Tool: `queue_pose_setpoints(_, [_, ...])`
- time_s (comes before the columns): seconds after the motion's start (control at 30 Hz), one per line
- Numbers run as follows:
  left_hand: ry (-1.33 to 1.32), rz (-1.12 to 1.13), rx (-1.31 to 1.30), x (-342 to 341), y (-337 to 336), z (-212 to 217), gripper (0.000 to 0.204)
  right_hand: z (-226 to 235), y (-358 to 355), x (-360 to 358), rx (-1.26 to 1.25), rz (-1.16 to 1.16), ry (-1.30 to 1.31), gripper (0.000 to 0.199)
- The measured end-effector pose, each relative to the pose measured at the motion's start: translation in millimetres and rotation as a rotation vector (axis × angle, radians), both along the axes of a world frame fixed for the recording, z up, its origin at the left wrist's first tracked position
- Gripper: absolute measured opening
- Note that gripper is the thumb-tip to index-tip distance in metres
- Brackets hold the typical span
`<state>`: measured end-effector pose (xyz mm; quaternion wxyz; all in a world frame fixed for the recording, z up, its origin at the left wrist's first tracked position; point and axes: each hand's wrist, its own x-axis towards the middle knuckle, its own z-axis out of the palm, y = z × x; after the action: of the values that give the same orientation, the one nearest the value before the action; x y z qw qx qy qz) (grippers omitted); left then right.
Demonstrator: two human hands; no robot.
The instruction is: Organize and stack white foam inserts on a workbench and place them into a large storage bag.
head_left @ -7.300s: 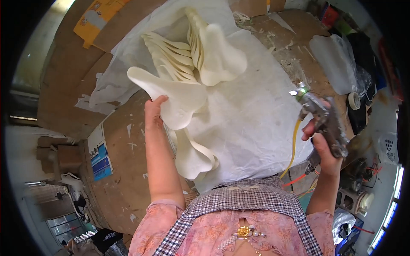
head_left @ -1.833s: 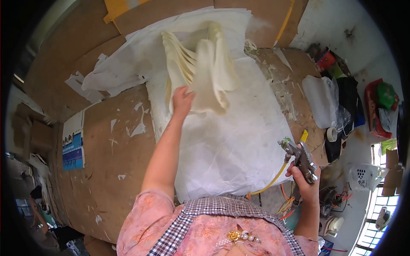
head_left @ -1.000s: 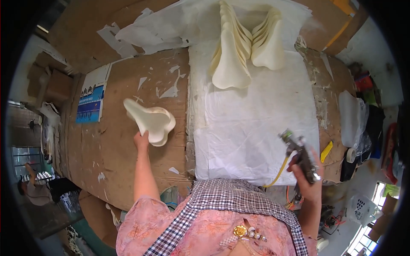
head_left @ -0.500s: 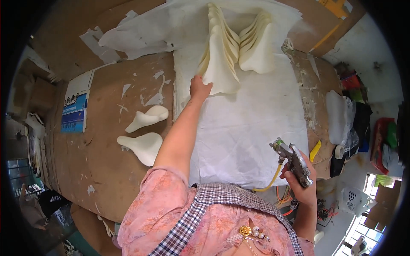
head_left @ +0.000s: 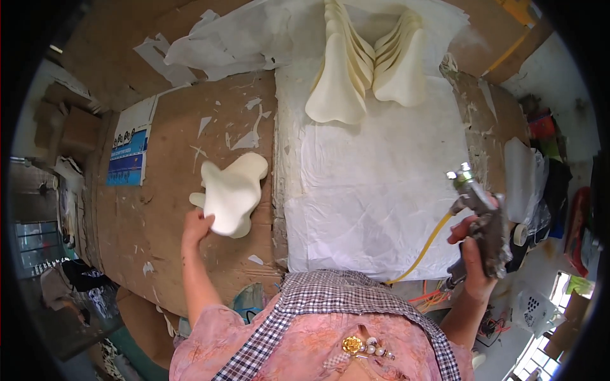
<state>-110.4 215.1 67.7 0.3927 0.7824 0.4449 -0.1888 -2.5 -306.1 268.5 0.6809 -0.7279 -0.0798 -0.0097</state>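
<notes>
I am standing at the bench (head_left: 159, 216), and my pink sleeves are coming in from the bottom. My right hand (head_left: 473, 254) is clenching its grip around the grey spray gun (head_left: 486, 219). The gun is hanging over the right edge of the bench, with its tip pointing up and away from me. A yellow hose (head_left: 426, 251) is running from the gun down toward my body. My left hand (head_left: 196, 227) is reaching out over the brown board. Its grip is holding the near edge of a cream foam piece (head_left: 234, 192). That piece is lying on top of another cream piece (head_left: 197, 200) that is peeking out under it, to the left of the white sheet (head_left: 375, 190). The white sheet is covering the middle of the bench. Farther away, at the far end of the sheet, a stack of cream foam pieces (head_left: 368, 63) is fanning out in two bunches. To the far left, a blue and white paper (head_left: 129, 152) is lying flat on the board.
</notes>
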Motion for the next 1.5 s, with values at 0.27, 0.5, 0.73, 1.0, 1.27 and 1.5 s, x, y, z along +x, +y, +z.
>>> queue_pose_setpoints(0.27, [-0.794,-0.103,0.206,196.6,-63.4,-5.7,0.040,-35.1,-26.7,-10.3,-0.231,0.185,0.224,0.059])
queue_pose_setpoints(0.5, [-0.693,-0.323,0.273,344.7,-177.7,-70.7,0.040,-31.0,-32.9,-4.1,0.035,0.099,0.225,0.062])
queue_pose_setpoints(0.73, [-0.818,-0.440,0.498,315.0,-177.1,-24.7,0.027,-29.2,-74.2,0.1,-0.273,-0.112,0.232,0.062])
queue_pose_setpoints(1.0, [-1.106,-0.440,0.071,336.4,-199.6,20.8,0.029,-20.1,-93.1,-2.1,0.021,-0.277,-0.014,0.057])
queue_pose_setpoints(1.27, [-1.090,-0.667,0.391,420.6,-363.8,-32.7,0.024,-37.4,-94.4,-18.7,0.006,-0.325,0.135,0.057])
queue_pose_setpoints(1.5, [-1.200,-0.544,0.308,316.6,-327.0,33.5,0.022,-29.2,-91.6,-23.6,-0.042,-0.093,0.088,0.063])
